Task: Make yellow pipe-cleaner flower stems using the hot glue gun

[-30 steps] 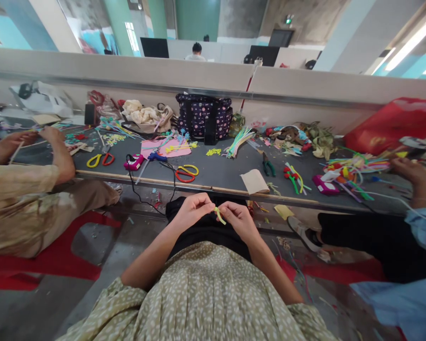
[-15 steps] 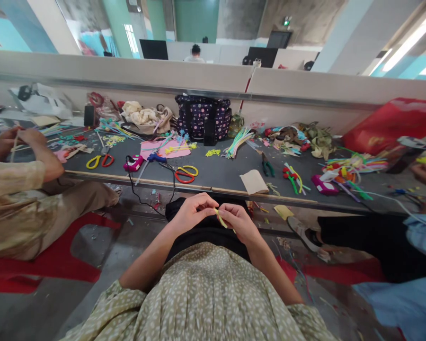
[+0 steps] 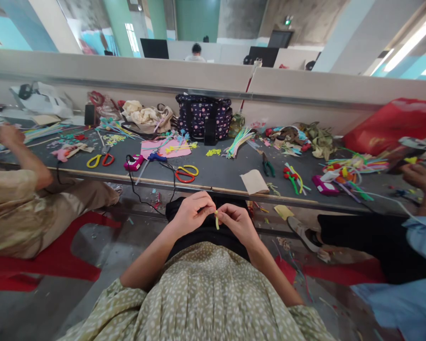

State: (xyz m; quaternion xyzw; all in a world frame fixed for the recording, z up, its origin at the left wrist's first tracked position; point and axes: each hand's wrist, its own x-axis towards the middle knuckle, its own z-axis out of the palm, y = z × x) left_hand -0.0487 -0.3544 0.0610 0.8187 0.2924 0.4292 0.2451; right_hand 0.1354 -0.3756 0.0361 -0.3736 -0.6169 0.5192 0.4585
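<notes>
Over my lap, just in front of the table edge, my left hand and my right hand meet at the fingertips. Both pinch a short yellow pipe cleaner, whose loose end hangs down between them. On the table beyond lie red-and-yellow scissors, a blue glue gun, a small heap of yellow pieces and a bundle of pale pipe cleaners. Dark-handled pliers rest to the right, beside a piece of brown card.
A dark patterned bag stands at the back of the table, a phone leaning on it. People sit at both sides, one person's hands at far left and a hand at right. A black cable hangs over the front edge.
The yellow pipe cleaner has turned from slanting right to hanging nearly straight down. My fingers have shifted slightly around it. The left neighbour's hands have moved left.
</notes>
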